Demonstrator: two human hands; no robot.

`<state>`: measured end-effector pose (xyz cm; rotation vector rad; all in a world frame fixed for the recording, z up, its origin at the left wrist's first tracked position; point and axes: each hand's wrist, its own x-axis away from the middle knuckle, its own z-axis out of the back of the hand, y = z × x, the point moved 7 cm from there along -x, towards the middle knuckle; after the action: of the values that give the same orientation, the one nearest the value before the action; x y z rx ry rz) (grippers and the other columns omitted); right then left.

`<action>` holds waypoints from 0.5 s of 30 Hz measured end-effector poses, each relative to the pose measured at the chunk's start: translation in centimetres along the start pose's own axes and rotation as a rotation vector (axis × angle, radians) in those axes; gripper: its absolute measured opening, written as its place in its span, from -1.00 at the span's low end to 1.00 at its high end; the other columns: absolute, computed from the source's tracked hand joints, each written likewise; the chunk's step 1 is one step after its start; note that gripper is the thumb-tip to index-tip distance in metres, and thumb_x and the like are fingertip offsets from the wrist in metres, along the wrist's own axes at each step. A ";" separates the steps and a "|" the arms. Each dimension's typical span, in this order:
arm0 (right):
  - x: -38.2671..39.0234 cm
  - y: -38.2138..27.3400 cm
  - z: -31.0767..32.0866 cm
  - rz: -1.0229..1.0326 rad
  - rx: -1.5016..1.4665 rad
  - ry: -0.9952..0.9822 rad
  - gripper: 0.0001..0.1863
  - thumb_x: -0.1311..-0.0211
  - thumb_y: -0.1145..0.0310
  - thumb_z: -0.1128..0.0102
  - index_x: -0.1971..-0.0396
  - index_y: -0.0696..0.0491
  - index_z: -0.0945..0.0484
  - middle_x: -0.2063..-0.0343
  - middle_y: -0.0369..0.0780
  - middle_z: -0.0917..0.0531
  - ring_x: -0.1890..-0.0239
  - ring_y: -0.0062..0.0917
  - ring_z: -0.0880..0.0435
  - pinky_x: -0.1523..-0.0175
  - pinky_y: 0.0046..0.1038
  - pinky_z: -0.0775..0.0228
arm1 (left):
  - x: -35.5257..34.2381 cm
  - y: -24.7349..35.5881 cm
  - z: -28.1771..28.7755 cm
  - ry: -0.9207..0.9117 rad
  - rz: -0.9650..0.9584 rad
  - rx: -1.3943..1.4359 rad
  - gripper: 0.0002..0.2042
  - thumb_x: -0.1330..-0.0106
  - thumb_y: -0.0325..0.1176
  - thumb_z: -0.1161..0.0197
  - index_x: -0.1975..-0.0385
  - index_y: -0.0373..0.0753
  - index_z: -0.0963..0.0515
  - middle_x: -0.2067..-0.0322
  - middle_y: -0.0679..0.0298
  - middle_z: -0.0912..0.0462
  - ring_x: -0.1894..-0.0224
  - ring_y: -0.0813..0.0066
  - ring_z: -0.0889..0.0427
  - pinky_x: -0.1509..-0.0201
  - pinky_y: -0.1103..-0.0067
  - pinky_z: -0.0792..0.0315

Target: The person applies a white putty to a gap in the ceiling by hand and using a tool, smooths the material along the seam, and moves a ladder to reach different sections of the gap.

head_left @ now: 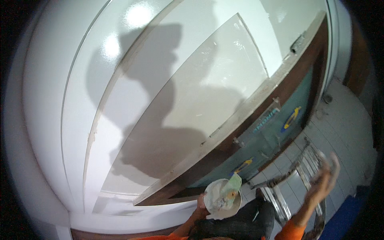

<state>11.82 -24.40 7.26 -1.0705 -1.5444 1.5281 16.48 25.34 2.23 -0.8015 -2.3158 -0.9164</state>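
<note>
My left hand (202,208) is closed round the left side of a round white tub (213,193), low in the middle of the view. Whitish paste coats the inside of the tub. A pale green flat scraper (235,183) leans in it, its upper end above the rim. Off to the right, my right hand (323,182) is raised over the floor with its fingers stretched apart and nothing in it. Its fingertips are slightly blurred.
A metal stepladder (280,202) stands below me on grey floor tiles (340,112). White wall panels with a greyish recessed panel (212,88) fill the left and top. A brown-framed glass panel (276,120) runs below a ledge bearing a small dark cylinder (297,45).
</note>
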 end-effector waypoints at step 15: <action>3.9 14.0 7.1 -0.057 0.511 0.141 -0.41 -0.34 0.22 -0.32 -0.17 0.34 -0.39 0.17 0.00 -0.72 0.17 -0.29 -0.75 0.12 -0.33 -0.65 | -3.8 -2.1 3.1 0.210 0.133 -0.145 -0.23 -0.25 0.16 -0.05 -0.42 -0.15 -0.24 -0.35 0.04 -0.35 -0.33 -0.03 -0.40 -0.44 0.06 -0.25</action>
<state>4.83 -24.33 -7.30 -0.8077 -0.9997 1.6470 16.87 25.10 -3.10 -0.8630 -2.0097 -1.0642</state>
